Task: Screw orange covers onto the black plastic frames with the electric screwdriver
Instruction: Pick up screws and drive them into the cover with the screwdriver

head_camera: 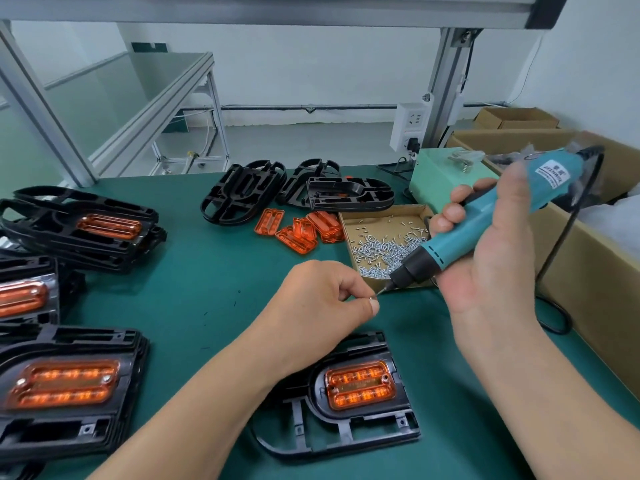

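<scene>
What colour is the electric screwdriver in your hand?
The electric screwdriver is teal with a black nose; the head view shows it best.

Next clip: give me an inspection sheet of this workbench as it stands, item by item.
Surface: green mat covers the bench.
Job's things: black frame with orange cover nearest; covered frames stacked at left; empty frames and loose covers at the back; screw box.
Clutter: pale green unit; cardboard boxes at right.
Grippers: left hand pinches a screw at the bit; right hand grips the electric screwdriver.
Cables: black cord runs from the screwdriver down to the mat.
Surroundings: aluminium framing, socket strip, white wall.
</scene>
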### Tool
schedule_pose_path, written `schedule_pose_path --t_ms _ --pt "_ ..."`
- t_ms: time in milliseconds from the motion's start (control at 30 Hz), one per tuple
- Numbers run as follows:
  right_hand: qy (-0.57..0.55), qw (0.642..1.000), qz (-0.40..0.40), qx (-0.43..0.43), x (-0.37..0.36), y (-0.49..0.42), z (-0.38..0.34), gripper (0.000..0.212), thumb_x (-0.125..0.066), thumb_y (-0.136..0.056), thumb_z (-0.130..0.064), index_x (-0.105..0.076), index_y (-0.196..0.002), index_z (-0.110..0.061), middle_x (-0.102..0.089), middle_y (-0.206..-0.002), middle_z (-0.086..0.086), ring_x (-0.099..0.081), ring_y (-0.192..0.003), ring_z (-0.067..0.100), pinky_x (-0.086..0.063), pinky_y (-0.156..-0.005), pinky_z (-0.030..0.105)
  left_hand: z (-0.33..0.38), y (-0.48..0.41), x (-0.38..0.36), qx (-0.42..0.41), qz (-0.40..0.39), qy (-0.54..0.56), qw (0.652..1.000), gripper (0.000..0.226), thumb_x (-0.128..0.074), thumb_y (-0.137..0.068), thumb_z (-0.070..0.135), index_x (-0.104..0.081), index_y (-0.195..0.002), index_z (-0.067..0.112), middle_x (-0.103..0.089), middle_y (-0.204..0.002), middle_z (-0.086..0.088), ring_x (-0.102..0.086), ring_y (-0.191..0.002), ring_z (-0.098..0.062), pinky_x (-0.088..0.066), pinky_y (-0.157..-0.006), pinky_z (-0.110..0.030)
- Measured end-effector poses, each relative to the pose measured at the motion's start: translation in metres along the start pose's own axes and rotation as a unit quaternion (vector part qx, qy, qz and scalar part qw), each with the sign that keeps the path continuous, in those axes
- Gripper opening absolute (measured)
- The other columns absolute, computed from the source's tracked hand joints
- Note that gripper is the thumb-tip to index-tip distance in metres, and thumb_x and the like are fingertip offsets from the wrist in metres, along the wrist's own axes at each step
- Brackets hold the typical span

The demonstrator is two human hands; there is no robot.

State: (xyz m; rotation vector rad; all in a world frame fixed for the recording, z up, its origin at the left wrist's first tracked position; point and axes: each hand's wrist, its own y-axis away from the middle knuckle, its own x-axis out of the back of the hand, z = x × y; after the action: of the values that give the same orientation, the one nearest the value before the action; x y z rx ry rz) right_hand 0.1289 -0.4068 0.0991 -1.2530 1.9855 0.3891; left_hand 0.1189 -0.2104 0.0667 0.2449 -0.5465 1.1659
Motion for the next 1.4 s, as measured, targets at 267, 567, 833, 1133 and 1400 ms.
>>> schedule_pose_path --t_ms 267,567,833,1133,1400 --pt "-0.006 0.998 -0.068 -0.009 0.012 0.006 0.0 0.025 -0.058 -0.107 -0.042 -0.057 -0.097 -0.019 -0.059 -0.085 0.001 -0.049 -0.059 0.009 -0.044 -0.056 0.021 0.007 0.005 -0.005 -0.026 -0.063 -0.082 0.994 0.01 -0.079 -0.087 0.034 -0.079 -0.079 0.028 -0.055 -0.075 0.028 -0.052 -0.066 0.0 -0.035 -0.06 -0.016" --pt "-0.004 0.992 -0.126 -0.021 0.013 0.008 -0.003 0.027 -0.05 -0.109 -0.04 -0.057 -0.094 -0.018 -0.06 -0.081 0.002 -0.048 -0.051 0.008 -0.042 -0.05 0.02 0.008 0.005 0.012 -0.013 -0.105 -0.048 0.993 0.022 -0.081 -0.083 0.057 -0.079 -0.099 0.042 -0.047 -0.061 0.023 -0.047 -0.056 0.004 -0.035 -0.055 -0.009" --pt "0.032 0.963 -0.265 -0.045 0.009 0.017 -0.007 0.033 -0.064 -0.096 -0.047 -0.056 -0.097 -0.014 -0.063 -0.077 0.003 -0.05 -0.044 0.007 -0.042 -0.043 0.02 0.003 0.005 0.024 0.015 -0.208 -0.238 0.949 0.053 -0.08 -0.078 0.06 -0.067 -0.125 0.041 -0.063 -0.106 0.014 -0.058 -0.1 0.001 -0.053 -0.09 -0.031" --pt "0.037 0.945 -0.313 -0.088 0.006 0.028 -0.001 0.042 -0.075 -0.089 -0.05 -0.057 -0.098 -0.013 -0.064 -0.077 0.004 -0.051 -0.042 0.008 -0.043 -0.042 0.02 -0.001 0.002 0.015 0.029 -0.224 -0.247 0.942 0.053 -0.085 -0.074 0.059 -0.06 -0.117 0.042 -0.059 -0.097 0.019 -0.056 -0.088 0.002 -0.044 -0.071 -0.025" --pt "0.054 0.936 -0.337 -0.084 0.003 0.033 -0.003 0.044 -0.076 -0.089 -0.051 -0.057 -0.098 -0.013 -0.065 -0.076 0.006 -0.053 -0.041 0.011 -0.043 -0.043 0.019 0.0 0.003 0.014 0.045 -0.24 -0.235 0.941 0.05 -0.086 -0.077 0.054 -0.06 -0.117 0.04 -0.061 -0.099 0.018 -0.057 -0.089 0.0 -0.046 -0.074 -0.026"
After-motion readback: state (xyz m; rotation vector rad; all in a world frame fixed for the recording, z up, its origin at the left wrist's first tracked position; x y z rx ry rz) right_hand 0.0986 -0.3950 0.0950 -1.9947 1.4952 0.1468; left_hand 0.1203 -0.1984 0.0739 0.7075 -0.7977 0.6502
